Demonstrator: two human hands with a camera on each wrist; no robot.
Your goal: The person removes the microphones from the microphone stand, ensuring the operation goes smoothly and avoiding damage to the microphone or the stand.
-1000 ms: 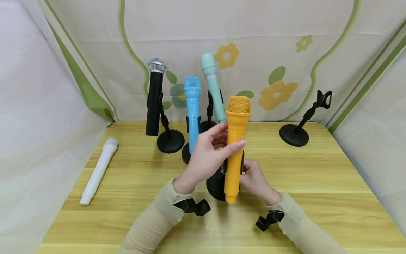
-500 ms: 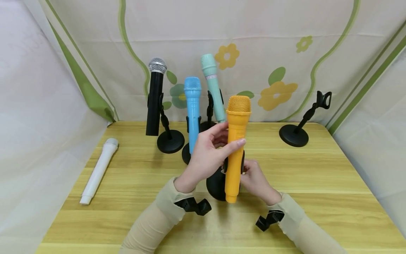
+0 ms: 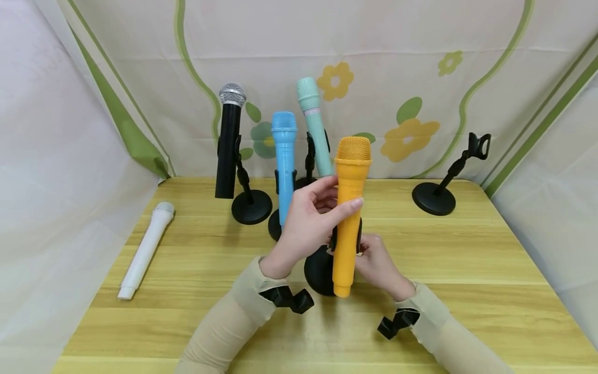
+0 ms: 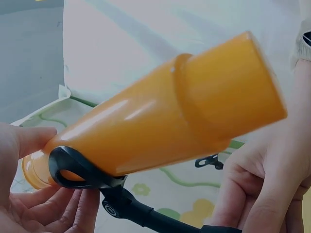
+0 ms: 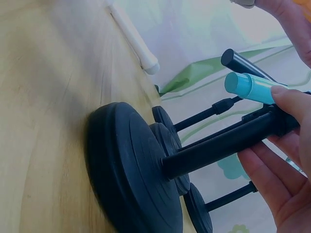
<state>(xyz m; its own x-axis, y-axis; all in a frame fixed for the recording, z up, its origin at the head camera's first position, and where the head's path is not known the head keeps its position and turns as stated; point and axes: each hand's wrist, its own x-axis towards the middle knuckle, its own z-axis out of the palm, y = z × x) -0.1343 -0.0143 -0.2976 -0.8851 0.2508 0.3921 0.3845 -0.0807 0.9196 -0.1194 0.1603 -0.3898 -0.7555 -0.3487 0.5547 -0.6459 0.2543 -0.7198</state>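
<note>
An orange microphone (image 3: 348, 218) stands nearly upright, seated in the black clip (image 4: 73, 167) of a desk stand. My left hand (image 3: 310, 218) grips its upper body, thumb across the front and fingers behind. Low beside the clip, my right hand (image 3: 379, 264) pinches the top of the stand's stem (image 5: 218, 145) between thumb and fingers. The stand's round base (image 5: 131, 170) is at the tabletop. Behind the left hand, a blue microphone (image 3: 284, 156) and a mint green microphone (image 3: 314, 124) sit in their own stands.
A black microphone (image 3: 228, 145) with a silver head leans in a stand at the back left. A white microphone (image 3: 146, 252) lies on the wooden table (image 3: 210, 322) at the left. At the back right stands a stand (image 3: 434, 197) with a bare clip. Patterned curtain (image 3: 374, 31) encloses the back.
The orange microphone and my left hand have shifted very slightly upward. My right hand stays at the stem, and the other microphones keep their places.
</note>
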